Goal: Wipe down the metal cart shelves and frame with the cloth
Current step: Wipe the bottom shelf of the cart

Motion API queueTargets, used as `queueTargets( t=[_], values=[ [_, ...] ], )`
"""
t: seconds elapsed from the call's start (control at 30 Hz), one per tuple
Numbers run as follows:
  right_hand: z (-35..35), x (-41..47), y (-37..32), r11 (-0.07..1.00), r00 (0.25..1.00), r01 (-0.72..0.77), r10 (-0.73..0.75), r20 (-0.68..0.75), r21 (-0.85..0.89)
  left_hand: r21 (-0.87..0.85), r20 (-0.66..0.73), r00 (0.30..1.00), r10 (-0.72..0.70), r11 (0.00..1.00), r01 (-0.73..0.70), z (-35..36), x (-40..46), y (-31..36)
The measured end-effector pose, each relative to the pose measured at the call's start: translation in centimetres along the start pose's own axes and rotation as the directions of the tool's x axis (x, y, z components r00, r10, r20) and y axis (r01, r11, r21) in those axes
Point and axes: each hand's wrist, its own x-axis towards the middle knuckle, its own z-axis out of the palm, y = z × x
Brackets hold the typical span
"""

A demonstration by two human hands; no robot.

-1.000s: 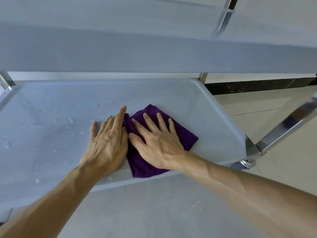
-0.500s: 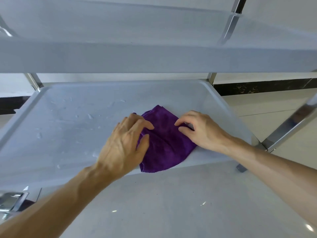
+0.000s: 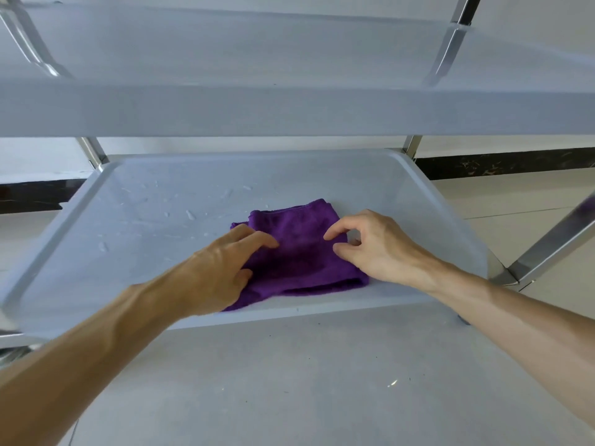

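A folded purple cloth [image 3: 299, 252] lies on the cart's middle shelf [image 3: 154, 226], near its front edge. My left hand [image 3: 219, 272] rests on the cloth's left part, fingers loosely bent, thumb lying on the fabric. My right hand [image 3: 376, 249] hovers at the cloth's right edge. Its fingers are loosely curled, and bare shelf shows between thumb and forefinger. Water droplets and streaks dot the shelf to the left of the cloth.
The upper shelf [image 3: 289, 107] overhangs the work area just above my hands. A lower shelf [image 3: 289, 381] spreads out beneath my forearms. Shiny metal frame posts [image 3: 547, 249] stand at the cart's corners. Pale tiled floor [image 3: 515, 201] lies to the right.
Both hands went from pressing flat on the cloth to curling at its sides. The cloth now lies squarer and folded, and my right hand has let go of its edge.
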Motion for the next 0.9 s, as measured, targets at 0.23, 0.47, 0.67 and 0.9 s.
queueTargets(
  t=[0.23, 0.47, 0.67, 0.9],
  values=[
    [1.8, -0.5, -1.4, 0.989, 0.987, 0.084, -0.067, -0.145, 0.118, 0.347, 0.161, 0.981, -0.106, 0.937, 0.044, -4.9, -0.6, -0.5],
    [1.2, 0.0, 1.9, 0.998, 0.977, -0.034, 0.022, -0.212, -0.05, 0.31, -0.07, 0.998, 0.007, 0.951, 0.015, 1.5, 3.6, 5.0],
    [3.0, -0.6, 3.3, 0.923, 0.986, -0.018, -0.048, -0.162, -0.384, 0.321, -0.009, 0.999, -0.05, 0.946, 0.05, 6.9, 5.6, 5.2],
    [3.3, -0.2, 3.8, 0.909, 0.982, -0.029, -0.051, -0.181, -0.416, 0.261, -0.163, 0.984, -0.069, 0.959, 0.11, 4.0, 5.1, -1.0]
  ],
)
